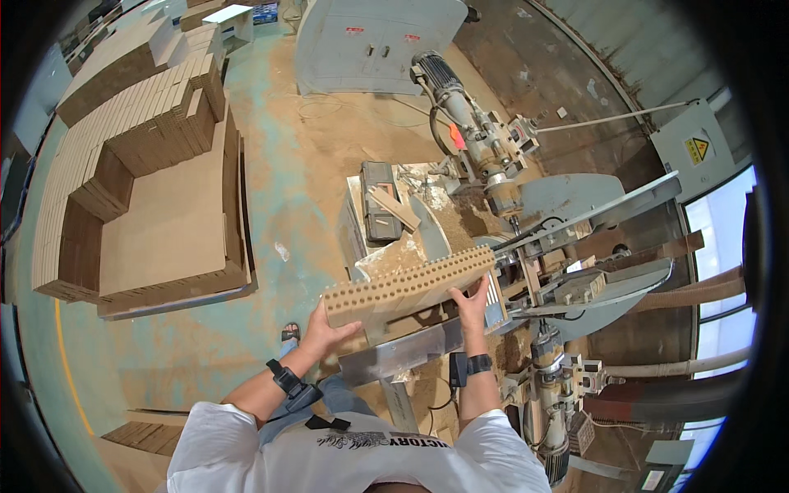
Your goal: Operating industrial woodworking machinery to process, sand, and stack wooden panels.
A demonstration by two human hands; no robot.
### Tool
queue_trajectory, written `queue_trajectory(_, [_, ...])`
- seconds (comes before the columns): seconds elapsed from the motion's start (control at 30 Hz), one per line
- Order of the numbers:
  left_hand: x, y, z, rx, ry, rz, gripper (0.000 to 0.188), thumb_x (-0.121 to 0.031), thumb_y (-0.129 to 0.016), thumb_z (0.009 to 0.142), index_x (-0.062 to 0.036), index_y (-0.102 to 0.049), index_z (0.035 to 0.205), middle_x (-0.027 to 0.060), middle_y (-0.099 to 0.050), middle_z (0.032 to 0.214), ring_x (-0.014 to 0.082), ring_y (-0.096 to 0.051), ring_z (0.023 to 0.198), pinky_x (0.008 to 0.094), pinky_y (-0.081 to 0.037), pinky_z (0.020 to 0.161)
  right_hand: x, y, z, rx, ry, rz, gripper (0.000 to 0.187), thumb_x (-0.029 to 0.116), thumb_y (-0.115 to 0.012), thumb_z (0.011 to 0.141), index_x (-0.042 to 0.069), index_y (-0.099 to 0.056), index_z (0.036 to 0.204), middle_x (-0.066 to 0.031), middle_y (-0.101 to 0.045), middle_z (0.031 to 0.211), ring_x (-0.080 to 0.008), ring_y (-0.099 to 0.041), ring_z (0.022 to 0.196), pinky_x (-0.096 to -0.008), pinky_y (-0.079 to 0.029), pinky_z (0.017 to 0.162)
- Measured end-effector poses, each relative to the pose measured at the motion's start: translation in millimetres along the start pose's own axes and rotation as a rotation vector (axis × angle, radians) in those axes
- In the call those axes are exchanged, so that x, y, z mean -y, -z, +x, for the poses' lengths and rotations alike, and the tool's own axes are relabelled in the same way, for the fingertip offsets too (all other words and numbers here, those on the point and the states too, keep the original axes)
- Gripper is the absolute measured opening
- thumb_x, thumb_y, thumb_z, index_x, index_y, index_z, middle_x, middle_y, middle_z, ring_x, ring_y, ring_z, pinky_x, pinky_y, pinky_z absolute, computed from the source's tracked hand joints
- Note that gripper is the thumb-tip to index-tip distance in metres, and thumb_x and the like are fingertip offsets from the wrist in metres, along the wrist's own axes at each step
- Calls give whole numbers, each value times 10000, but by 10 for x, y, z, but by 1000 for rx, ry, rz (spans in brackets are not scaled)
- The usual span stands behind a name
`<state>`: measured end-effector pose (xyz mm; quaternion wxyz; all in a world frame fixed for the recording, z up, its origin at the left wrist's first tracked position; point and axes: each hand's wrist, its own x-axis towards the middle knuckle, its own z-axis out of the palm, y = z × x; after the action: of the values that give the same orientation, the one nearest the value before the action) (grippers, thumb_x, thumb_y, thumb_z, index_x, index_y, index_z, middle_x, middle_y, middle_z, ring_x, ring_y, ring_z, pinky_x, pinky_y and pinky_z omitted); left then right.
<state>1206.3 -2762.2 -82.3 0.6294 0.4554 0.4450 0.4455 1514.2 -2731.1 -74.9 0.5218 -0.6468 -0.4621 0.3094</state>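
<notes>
Between my two hands is a stack of brown wooden boards (394,297), its upper side dotted with rows of round holes. My left hand (323,333) grips the stack's left end, thumb along the near side. My right hand (470,306) holds the near side close to the right end, its fingers partly hidden. The stack slopes up to the right, in front of a drilling machine (503,193) with motors and metal guide rails.
A dark toolbox (379,197) with wood offcuts (396,209) on it sits beyond the stack. A large pile of brown boards (164,234) stands at the left. A grey cabinet (374,45) is at the back. A metal plate (403,353) juts out below the stack.
</notes>
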Motion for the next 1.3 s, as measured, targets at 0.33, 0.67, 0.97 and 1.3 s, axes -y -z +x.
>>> queue_trajectory(0.33, [-718, -87, -712, 109, 986, -762, 470, -265, -593, 790, -21, -438, 1160, 106, -539, 1101, 206, -544, 995, 341, -466, 824, 1798, 687, 18, 841, -180, -1353, 852, 626, -523, 701, -66, -420, 1187, -264, -567, 1007, -366, -557, 941, -398, -444, 800])
queue_trajectory(0.67, [-165, -73, -514, 30, 1209, -1084, 497, -256, -587, 774, -66, -400, 1194, 124, -502, 1109, 294, -512, 1004, 489, -412, 847, 926, 27, 419, 1179, -229, -1412, 722, 648, -462, 732, 15, -543, 1070, -226, -585, 986, -365, -552, 933, -413, -435, 797])
queue_trajectory(0.97, [-58, -107, -579, 205, 843, -1106, 479, -271, -591, 791, -73, -415, 1191, 87, -508, 1132, 238, -505, 1031, 451, -422, 853, 988, 17, 510, 1110, -270, -1416, 690, 640, -450, 745, 18, -579, 1013, -236, -590, 947, -359, -562, 903, -408, -440, 767])
queue_trajectory(1.3, [-1322, 750, -393, 65, 799, -494, 494, -365, -565, 828, -31, -469, 1178, 93, -547, 1137, 189, -567, 960, 311, -477, 783, 1007, -162, -563, 529, -190, -881, 733, 403, -643, 728, -28, -370, 1254, -221, -542, 1116, -300, -543, 1028, -344, -417, 867])
